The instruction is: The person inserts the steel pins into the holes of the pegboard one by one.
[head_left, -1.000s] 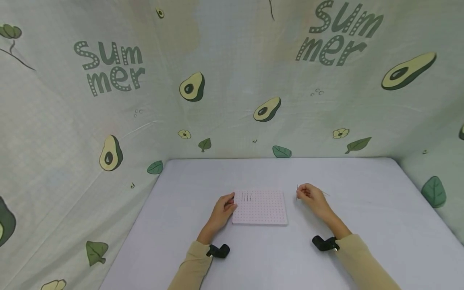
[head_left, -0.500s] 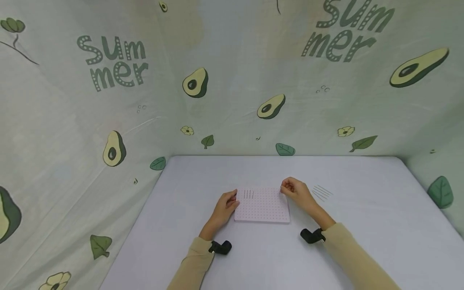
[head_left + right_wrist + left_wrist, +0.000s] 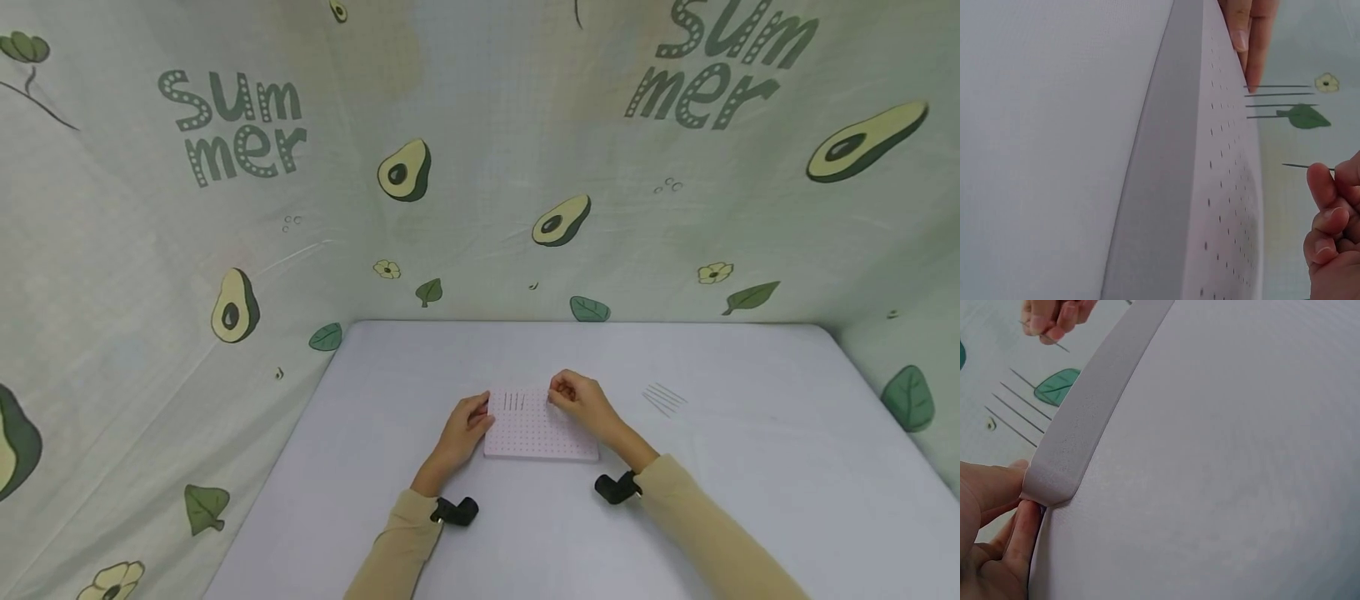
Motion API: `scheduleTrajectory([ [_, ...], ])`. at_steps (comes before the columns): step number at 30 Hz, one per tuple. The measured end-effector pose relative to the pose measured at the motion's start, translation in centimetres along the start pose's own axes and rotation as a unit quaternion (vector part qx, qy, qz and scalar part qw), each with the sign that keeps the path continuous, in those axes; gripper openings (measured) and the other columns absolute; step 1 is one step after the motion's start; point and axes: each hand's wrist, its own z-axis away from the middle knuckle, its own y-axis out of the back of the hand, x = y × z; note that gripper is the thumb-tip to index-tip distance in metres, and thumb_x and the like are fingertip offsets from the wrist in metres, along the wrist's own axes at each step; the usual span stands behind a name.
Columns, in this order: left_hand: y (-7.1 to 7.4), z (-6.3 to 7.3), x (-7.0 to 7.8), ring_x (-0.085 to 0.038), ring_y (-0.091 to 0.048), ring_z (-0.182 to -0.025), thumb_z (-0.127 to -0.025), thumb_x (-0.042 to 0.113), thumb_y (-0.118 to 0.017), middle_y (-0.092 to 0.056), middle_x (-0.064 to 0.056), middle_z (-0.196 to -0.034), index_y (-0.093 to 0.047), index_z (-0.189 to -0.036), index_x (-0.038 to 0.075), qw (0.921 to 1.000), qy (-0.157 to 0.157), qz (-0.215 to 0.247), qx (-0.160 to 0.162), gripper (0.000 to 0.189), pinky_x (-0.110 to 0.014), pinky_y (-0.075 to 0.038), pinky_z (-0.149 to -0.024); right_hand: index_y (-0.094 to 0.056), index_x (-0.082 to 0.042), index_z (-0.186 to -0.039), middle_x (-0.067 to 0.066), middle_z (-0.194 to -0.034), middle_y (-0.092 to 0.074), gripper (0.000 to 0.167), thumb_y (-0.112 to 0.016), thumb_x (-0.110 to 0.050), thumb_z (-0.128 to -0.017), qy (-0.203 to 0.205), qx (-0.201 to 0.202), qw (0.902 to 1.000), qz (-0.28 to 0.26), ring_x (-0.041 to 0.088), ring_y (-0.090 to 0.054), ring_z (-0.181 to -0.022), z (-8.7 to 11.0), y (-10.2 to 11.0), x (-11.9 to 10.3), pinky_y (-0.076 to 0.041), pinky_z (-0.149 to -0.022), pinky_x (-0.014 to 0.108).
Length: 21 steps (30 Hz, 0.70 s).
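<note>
A pale pink pegboard (image 3: 540, 437) with rows of small holes lies flat before me. My left hand (image 3: 461, 430) holds it by its left edge near the far corner, thumb and fingertips against the side. My right hand (image 3: 583, 402) is over the far part of the board and pinches a thin metal pin (image 3: 1296, 165) between thumb and forefinger. In the right wrist view that pin stands apart from the board's face. Several like pins (image 3: 1025, 401) stand upright in a short row in the board's far left part, right of my left hand.
Several more thin pins (image 3: 664, 399) lie side by side on the white table (image 3: 750, 467), to the right of the board. A cloth (image 3: 480, 208) printed with avocados and leaves hangs behind the table and at its sides.
My right hand has moved left with its pin, from beside the loose pins to over the board. My left hand has stayed at the board's edge; the head view has shifted slightly.
</note>
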Motion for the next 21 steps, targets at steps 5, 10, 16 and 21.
scheduleTrajectory([
  [5, 0.2, 0.3, 1.3, -0.036, -0.053, -0.115, -0.099, -0.001, -0.058, -0.05, -0.026, -0.128, -0.045, -0.141, -0.012, 1.0, -0.001, -0.009, 0.0, 0.046, -0.04, -0.049, -0.103, -0.062, 0.0, -0.09, -0.001, -0.076, -0.057, 0.006, -0.067, 0.003, -0.091, -0.002, -0.015, 0.9998, -0.009, 0.009, -0.047, -0.068, -0.4, -1.1, -0.1, -0.041, -0.055, 0.018],
  [10, 0.7, 1.1, 4.6, -0.043, -0.052, -0.116, -0.097, -0.008, -0.055, -0.048, -0.034, -0.128, -0.042, -0.138, -0.019, 1.0, 0.002, 0.001, -0.005, 0.044, -0.048, -0.047, -0.102, -0.062, -0.001, -0.092, -0.001, -0.078, -0.058, 0.005, -0.067, 0.0, -0.093, -0.011, -0.027, 0.9995, -0.011, 0.01, -0.048, -0.07, -0.5, -1.9, 0.3, -0.043, -0.057, 0.019],
  [16, 0.7, 1.2, 4.7, -0.044, -0.052, -0.115, -0.097, -0.009, -0.056, -0.048, -0.035, -0.128, -0.042, -0.138, -0.02, 0.9999, -0.005, 0.005, -0.009, 0.044, -0.047, -0.048, -0.102, -0.063, 0.0, -0.095, 0.0, -0.081, -0.059, 0.005, -0.066, -0.005, -0.096, -0.037, -0.039, 0.9984, -0.015, 0.013, -0.051, -0.072, -0.3, -2.4, 0.3, -0.046, -0.06, 0.02],
  [21, 0.7, 1.0, 4.6, -0.044, -0.053, -0.115, -0.097, -0.009, -0.056, -0.049, -0.035, -0.127, -0.043, -0.137, -0.02, 0.9999, -0.006, 0.003, -0.007, 0.044, -0.045, -0.048, -0.101, -0.062, 0.0, -0.095, -0.001, -0.08, -0.057, 0.005, -0.066, -0.004, -0.095, -0.031, -0.045, 0.9985, -0.01, 0.012, -0.05, -0.072, -0.5, -2.7, 0.2, -0.045, -0.06, 0.02],
])
